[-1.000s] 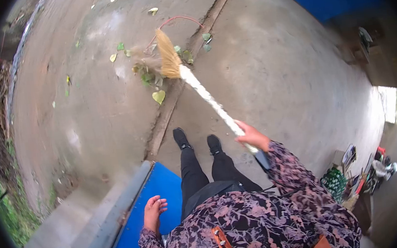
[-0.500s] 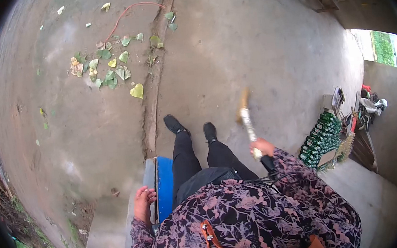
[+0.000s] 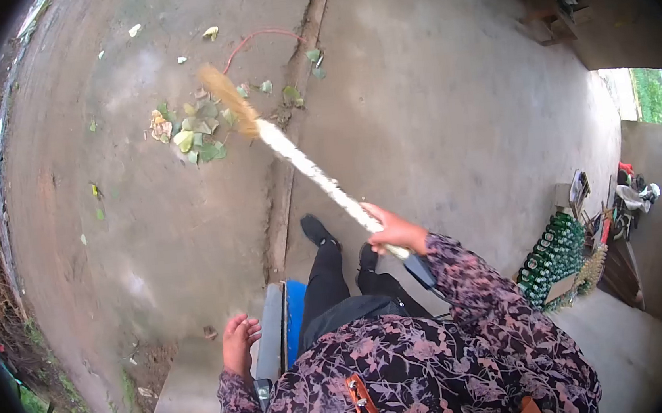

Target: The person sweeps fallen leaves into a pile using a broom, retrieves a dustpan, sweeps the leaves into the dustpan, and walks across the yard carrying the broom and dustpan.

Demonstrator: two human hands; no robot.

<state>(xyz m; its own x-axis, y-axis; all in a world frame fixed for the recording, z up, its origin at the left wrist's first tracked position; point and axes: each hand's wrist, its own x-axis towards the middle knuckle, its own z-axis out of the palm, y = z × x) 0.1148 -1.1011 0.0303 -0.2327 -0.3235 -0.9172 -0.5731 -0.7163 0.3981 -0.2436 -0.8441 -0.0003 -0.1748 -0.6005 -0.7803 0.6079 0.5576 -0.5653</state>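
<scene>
In the head view, the right hand [image 3: 399, 232] has its fingers wrapped around the pale handle of a broom [image 3: 314, 175], clamped near the handle's lower end. The broom slants up and to the left, across a groove [image 3: 282, 223] in the concrete floor [image 3: 433, 109]. Its straw bristles [image 3: 231, 98] are at the right side of a loose cluster of green and yellowish leaves [image 3: 195, 133]; they are blurred, so I cannot tell whether they touch the leaves or pass just above them. The left hand [image 3: 240, 340] hangs just beside a grey ledge [image 3: 270, 332] edged with blue, its fingers half curled with slight gaps between them. A reddish curved strand [image 3: 260, 32] lies beyond the leaves, and green bottles [image 3: 550, 259] are stacked well off to the right.
</scene>
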